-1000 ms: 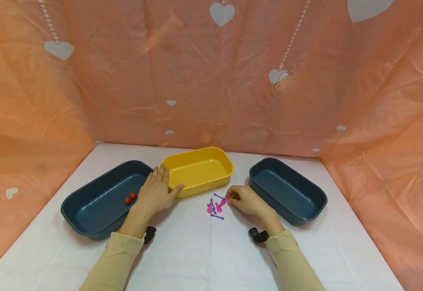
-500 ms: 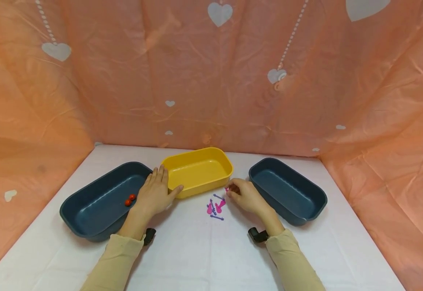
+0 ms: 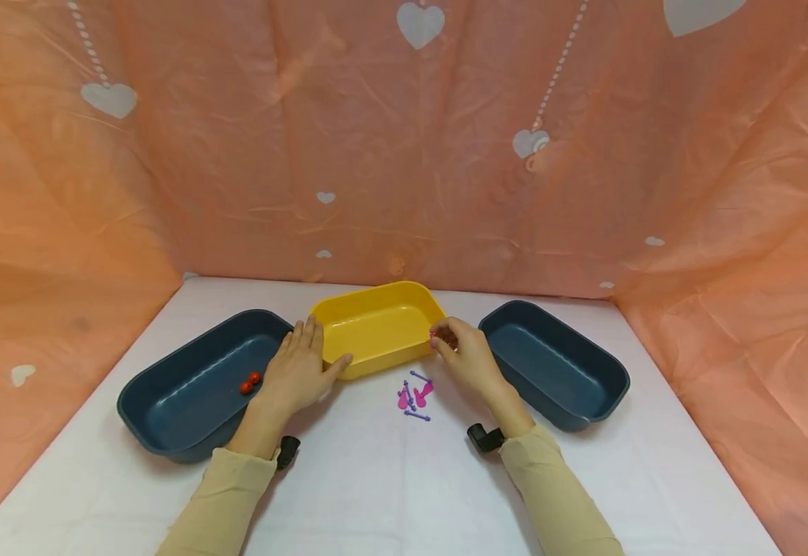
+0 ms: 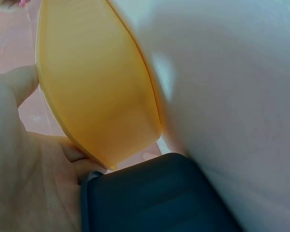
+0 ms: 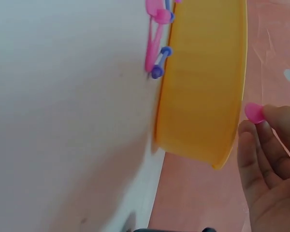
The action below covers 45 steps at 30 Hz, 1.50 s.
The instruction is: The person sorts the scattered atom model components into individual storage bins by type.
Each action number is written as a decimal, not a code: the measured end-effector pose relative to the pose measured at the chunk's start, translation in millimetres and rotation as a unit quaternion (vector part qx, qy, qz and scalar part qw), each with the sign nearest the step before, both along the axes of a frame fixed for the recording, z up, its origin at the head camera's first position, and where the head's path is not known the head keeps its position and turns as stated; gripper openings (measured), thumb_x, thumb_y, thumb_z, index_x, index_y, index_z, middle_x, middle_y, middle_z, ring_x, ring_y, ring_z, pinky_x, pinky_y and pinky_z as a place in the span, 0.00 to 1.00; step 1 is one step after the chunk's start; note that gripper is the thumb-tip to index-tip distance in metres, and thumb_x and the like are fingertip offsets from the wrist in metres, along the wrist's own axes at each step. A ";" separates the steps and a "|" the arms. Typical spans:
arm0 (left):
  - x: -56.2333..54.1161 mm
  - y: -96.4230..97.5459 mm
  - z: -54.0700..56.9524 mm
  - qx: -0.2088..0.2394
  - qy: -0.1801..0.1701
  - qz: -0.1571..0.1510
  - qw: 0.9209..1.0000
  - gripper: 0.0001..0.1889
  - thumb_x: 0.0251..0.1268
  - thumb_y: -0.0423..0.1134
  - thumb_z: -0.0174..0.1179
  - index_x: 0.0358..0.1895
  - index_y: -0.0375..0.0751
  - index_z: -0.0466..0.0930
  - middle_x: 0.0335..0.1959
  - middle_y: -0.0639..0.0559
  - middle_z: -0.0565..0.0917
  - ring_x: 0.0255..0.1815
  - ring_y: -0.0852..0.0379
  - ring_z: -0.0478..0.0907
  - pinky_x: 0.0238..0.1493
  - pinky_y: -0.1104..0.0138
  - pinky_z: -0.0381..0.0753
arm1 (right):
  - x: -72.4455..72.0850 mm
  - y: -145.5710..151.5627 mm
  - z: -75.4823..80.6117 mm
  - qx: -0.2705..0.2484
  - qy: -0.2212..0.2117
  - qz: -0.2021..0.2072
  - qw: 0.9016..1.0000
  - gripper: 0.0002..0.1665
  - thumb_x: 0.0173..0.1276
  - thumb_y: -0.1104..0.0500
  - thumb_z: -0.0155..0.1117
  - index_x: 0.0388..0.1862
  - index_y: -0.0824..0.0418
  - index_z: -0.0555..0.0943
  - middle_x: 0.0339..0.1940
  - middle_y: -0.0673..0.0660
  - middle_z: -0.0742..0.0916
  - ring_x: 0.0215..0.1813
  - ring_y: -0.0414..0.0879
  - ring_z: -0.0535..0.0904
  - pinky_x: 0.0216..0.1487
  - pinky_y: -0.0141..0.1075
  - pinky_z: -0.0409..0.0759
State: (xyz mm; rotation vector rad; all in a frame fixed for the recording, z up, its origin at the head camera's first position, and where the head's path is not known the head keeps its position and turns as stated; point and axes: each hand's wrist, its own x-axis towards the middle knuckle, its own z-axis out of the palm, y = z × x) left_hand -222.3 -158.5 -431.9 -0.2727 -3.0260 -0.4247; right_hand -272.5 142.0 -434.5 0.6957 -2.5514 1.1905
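Note:
My left hand [image 3: 293, 378] lies with straight fingers over the adjoining rims of the yellow bin [image 3: 383, 358] and the left dark blue bin [image 3: 181, 409]. In the left wrist view, its thumb [image 4: 25, 82] touches the yellow rim. My right hand [image 3: 472, 357] pinches a small pink plastic piece [image 5: 254, 113] between thumb and fingertips, by the yellow bin's right end. Fingers cover part of this piece, and its full shape cannot be told. On the white table in front of the yellow bin lie several pink spoon-like pieces [image 3: 420, 398] and purple rods [image 3: 417, 415] with knobbed ends.
Two small red balls [image 3: 246, 388] sit inside the left dark blue bin. Another dark blue bin [image 3: 550, 363] stands at the right, close to my right forearm. An orange curtain [image 3: 404, 216] with white hearts hangs behind and beside the table.
My right hand has lifted the pink piece from the pile and moved it away from me, up to the yellow bin's right rim. The left hand has stayed in place.

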 end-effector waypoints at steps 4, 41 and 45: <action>-0.3 0.9 -0.5 0.001 -0.002 0.000 1.000 0.49 0.80 0.64 0.47 0.80 0.19 0.47 0.83 0.27 0.47 0.84 0.30 0.45 0.83 0.44 0.44 | -8.9 -5.5 5.6 -0.003 0.015 0.003 1.000 0.07 0.74 0.66 0.67 0.48 0.64 0.83 0.39 0.57 0.88 0.38 0.49 0.81 0.42 0.36 0.84; -0.4 1.0 -0.3 -0.002 -0.004 0.005 1.000 0.50 0.79 0.64 0.48 0.80 0.20 0.47 0.83 0.27 0.46 0.84 0.31 0.44 0.83 0.45 0.43 | -35.3 -28.0 13.7 0.061 0.019 -0.001 0.998 0.12 0.74 0.66 0.67 0.54 0.66 0.87 0.44 0.59 0.87 0.41 0.52 0.81 0.46 0.40 0.85; -0.3 1.5 0.1 -0.002 0.002 0.003 1.000 0.49 0.79 0.63 0.48 0.79 0.19 0.47 0.83 0.26 0.47 0.84 0.30 0.45 0.83 0.44 0.44 | -26.7 -21.5 15.0 0.053 0.027 0.004 0.998 0.11 0.73 0.66 0.67 0.52 0.67 0.87 0.42 0.59 0.86 0.40 0.51 0.80 0.44 0.39 0.85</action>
